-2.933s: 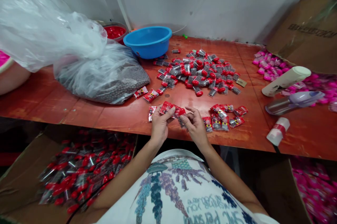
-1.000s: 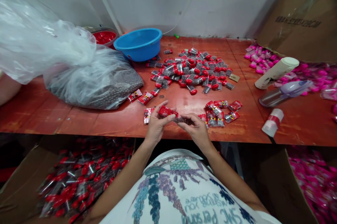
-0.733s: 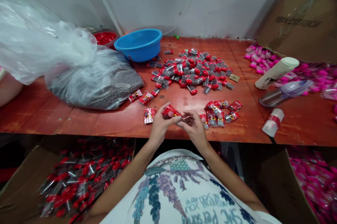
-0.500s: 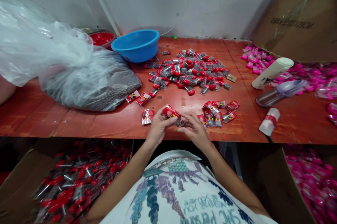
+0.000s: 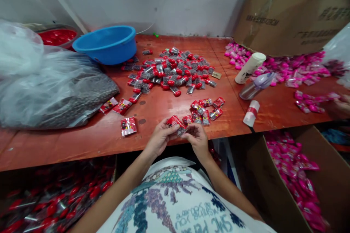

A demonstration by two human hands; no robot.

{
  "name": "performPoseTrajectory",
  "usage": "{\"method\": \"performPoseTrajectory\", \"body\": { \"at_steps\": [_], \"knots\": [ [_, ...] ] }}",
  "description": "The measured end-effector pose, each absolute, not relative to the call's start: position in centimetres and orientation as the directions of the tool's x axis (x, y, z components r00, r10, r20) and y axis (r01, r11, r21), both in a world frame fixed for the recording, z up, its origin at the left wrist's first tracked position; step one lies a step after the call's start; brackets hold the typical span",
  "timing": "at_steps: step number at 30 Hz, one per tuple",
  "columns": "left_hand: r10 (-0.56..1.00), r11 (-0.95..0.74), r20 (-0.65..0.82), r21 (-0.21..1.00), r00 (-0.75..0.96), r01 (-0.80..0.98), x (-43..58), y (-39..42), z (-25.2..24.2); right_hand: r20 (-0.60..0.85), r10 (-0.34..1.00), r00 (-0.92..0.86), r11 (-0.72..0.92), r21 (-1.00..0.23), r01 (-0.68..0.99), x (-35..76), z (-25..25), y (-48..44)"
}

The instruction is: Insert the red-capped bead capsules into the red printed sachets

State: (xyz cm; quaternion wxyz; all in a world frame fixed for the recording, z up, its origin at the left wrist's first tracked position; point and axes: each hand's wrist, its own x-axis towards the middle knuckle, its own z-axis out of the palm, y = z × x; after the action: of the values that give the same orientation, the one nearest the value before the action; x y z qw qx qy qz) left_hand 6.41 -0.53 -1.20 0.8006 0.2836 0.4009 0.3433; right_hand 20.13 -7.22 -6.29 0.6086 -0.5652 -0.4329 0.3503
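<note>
Near the table's front edge, my left hand [image 5: 161,136] pinches a small red printed packet [image 5: 175,120] with a clear lower part. My right hand [image 5: 198,139] has its fingers closed on the other end of that packet. Just beyond my right hand lies a group of similar red packets [image 5: 205,116]. Another packet [image 5: 128,126] lies flat to the left of my hands, with two more [image 5: 121,107] beside the plastic bag. Farther back is a heap of small clear containers with red caps [image 5: 175,70] and dark contents.
A large clear bag of dark pieces [image 5: 82,90] and a blue basin [image 5: 109,45] stand left. To the right are a white bottle [image 5: 250,68], a purple-lidded bottle [image 5: 257,86], a white roll [image 5: 251,113], pink containers [image 5: 300,69] and a carton [image 5: 284,18]. Another person's hand [image 5: 343,103] shows far right.
The view has turned to the right, so things on the table shift left. Both hands still hold the red packet, and another person's hand has come into view at the right.
</note>
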Motion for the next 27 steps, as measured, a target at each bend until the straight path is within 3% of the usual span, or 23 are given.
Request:
{"method": "performPoseTrajectory", "body": {
  "at_steps": [6, 10, 13, 21, 24, 27],
  "knots": [
    [0.727, 0.651, -0.482, 0.710, 0.489, -0.268, 8.5, -1.3, -1.9, 0.307, 0.840, 0.447, 0.209, -0.944, 0.255, 22.1, -7.2, -8.9],
    [0.699, 0.670, -0.491, 0.704, 0.520, -0.236, 9.4, -1.8, -2.2, 0.323, 0.840, 0.436, 0.203, -0.932, 0.300, 23.2, -7.1, -9.6],
    [0.700, 0.663, -0.484, 0.714, 0.525, -0.226, 10.1, -2.0, -2.3, 0.315, 0.869, 0.381, 0.214, -0.934, 0.285, 23.7, -7.1, -9.9],
    [0.665, 0.693, -0.504, 0.692, 0.552, -0.202, 11.3, -2.8, -2.6, 0.270, 0.809, 0.522, 0.190, -0.961, 0.203, 23.3, -8.6, -11.0],
    [0.688, 0.653, -0.477, 0.736, 0.547, -0.180, 11.2, -2.7, -2.9, 0.260, 0.824, 0.504, 0.148, -0.957, 0.250, 24.0, -8.7, -11.2],
    [0.786, 0.493, -0.371, 0.859, 0.495, -0.139, 11.2, -1.9, -3.4, 0.307, 0.824, 0.477, 0.104, -0.908, 0.405, 26.9, -8.3, -10.3]
  ]
}}
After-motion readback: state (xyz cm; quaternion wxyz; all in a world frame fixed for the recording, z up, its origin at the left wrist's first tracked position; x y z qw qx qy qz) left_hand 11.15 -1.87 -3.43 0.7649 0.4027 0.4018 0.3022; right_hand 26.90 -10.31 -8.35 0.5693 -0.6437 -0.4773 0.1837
